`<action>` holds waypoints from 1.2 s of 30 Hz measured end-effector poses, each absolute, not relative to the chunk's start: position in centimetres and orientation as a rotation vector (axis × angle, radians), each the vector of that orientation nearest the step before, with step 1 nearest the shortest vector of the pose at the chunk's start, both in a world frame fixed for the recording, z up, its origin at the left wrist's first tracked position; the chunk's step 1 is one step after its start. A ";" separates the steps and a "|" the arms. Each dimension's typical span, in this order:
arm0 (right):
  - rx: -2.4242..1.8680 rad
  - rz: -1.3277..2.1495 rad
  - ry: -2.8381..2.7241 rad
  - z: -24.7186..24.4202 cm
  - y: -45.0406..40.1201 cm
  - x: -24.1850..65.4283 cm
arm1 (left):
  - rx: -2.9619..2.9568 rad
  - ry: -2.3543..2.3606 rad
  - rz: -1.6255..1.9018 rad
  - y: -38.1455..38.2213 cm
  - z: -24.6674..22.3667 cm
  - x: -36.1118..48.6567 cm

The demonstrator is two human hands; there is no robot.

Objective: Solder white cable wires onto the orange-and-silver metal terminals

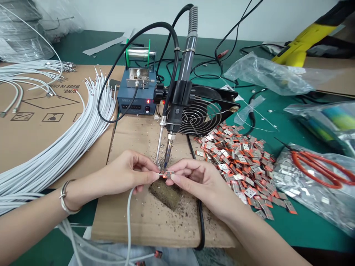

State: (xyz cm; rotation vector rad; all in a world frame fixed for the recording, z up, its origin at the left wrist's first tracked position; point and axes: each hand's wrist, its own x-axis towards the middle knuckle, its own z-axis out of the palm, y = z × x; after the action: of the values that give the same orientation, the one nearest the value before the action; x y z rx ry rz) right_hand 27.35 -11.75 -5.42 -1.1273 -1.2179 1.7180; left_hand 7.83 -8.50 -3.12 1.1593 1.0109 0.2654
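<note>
My left hand (138,171) pinches the end of a white cable (128,221), whose length hangs down toward the front edge. Between thumb and fingers, my right hand (194,177) grips a small USB connector (168,174) with a metal shell and orange part. Cable end and connector meet right under the tip of a soldering iron (168,149) clamped upright in a stand. A thin metal solder feed tube (160,144) comes down beside the tip. Below the hands lies a dirty brownish sponge block (166,194).
A heap of USB connectors (244,166) lies right, by a fan (199,114) and orange-handled scissors (318,166) on a plastic bag (310,195). Behind stands a blue solder feeder (135,99) with a solder spool (138,53). White cables (83,133) are bundled left on cardboard (41,136).
</note>
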 end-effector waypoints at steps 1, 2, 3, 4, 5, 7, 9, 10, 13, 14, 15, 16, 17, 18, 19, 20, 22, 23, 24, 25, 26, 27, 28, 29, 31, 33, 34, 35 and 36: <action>-1.128 1.713 -1.215 -5.5 -11.7 27.3 | 1.168 1.021 0.267 -8.5 -3.1 7.8; -1.128 1.708 -1.211 -5.6 -11.7 27.2 | 1.177 1.028 0.268 -8.5 -3.2 7.9; -1.130 1.706 -1.208 -5.6 -11.7 27.2 | 1.184 1.033 0.269 -8.6 -3.3 7.9; -1.132 1.706 -1.204 -5.7 -11.7 27.1 | 1.187 1.034 0.271 -8.6 -3.3 7.9; -1.133 1.708 -1.198 -5.8 -11.7 27.1 | 1.186 1.029 0.274 -8.6 -3.4 7.9; -1.134 1.713 -1.189 -5.9 -11.7 27.0 | 1.188 1.014 0.275 -8.6 -3.6 7.9; -1.130 1.716 -1.186 -6.0 -11.7 27.0 | 1.198 1.008 0.288 -8.7 -3.7 7.9; -1.128 1.716 -1.185 -6.0 -11.7 27.0 | 1.202 1.007 0.298 -8.8 -3.8 7.8; -1.128 1.720 -1.186 -5.9 -11.7 27.1 | 1.221 0.990 0.332 -9.1 -4.0 7.5; -1.133 1.724 -1.189 -5.8 -11.7 27.1 | 1.250 0.982 0.347 -9.3 -4.1 7.4; -1.143 1.727 -1.196 -5.8 -11.7 27.1 | 1.305 0.978 0.362 -9.5 -4.1 7.2; -1.154 1.729 -1.204 -5.7 -11.7 27.1 | 1.378 0.979 0.379 -9.7 -4.1 7.1; -1.165 1.729 -1.213 -5.7 -11.7 27.1 | 1.458 0.983 0.395 -9.8 -4.1 7.0; -1.175 1.728 -1.223 -5.7 -11.8 27.2 | 1.534 0.988 0.407 -10.0 -4.1 6.9; -1.183 1.726 -1.231 -5.7 -11.8 27.2 | 1.595 0.989 0.414 -10.1 -4.1 6.8; -1.190 1.722 -1.237 -5.7 -11.8 27.2 | 1.639 0.990 0.417 -10.1 -4.1 6.7; -1.202 1.712 -1.250 -5.7 -11.9 27.2 | 1.695 0.993 0.420 -10.2 -4.0 6.7; -1.208 1.705 -1.259 -5.7 -11.9 27.2 | 1.722 0.999 0.417 -10.2 -4.0 6.7; -1.214 1.699 -1.267 -5.7 -11.9 27.2 | 1.753 1.004 0.411 -10.1 -4.0 6.8; -1.216 1.694 -1.275 -5.8 -12.0 27.2 | 1.784 1.010 0.406 -10.1 -4.0 6.8; -1.215 1.689 -1.282 -5.8 -11.9 27.2 | 1.818 1.012 0.404 -10.1 -4.0 6.9; -1.212 1.685 -1.287 -5.8 -11.9 27.2 | 1.853 1.014 0.404 -10.1 -4.0 6.9; -1.209 1.681 -1.292 -5.8 -11.9 27.2 | 1.884 1.016 0.407 -10.1 -4.0 6.9; -1.205 1.675 -1.295 -5.8 -11.8 27.2 | 1.910 1.020 0.414 -10.2 -4.0 7.0; -1.195 1.660 -1.320 -5.8 -11.8 27.2 | 1.943 1.026 0.421 -10.2 -4.0 6.9; -1.191 1.602 -1.394 -5.7 -11.9 27.2 | 1.958 1.025 0.421 -10.3 -4.0 6.8; -1.199 1.535 -1.456 -5.8 -12.0 27.2 | 1.968 1.020 0.419 -10.3 -3.9 6.8; -1.212 1.439 -1.537 -5.8 -12.1 27.2 | 1.981 1.011 0.417 -10.3 -3.8 6.8; -1.221 1.321 -1.633 -5.9 -12.3 27.2 | 1.996 1.000 0.411 -10.4 -3.7 6.8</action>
State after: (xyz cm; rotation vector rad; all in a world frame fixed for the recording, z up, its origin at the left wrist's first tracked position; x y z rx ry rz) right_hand 27.23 -12.27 -5.88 -1.2209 -1.6328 1.3209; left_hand 6.75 -10.35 -3.71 1.9962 1.0001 0.4110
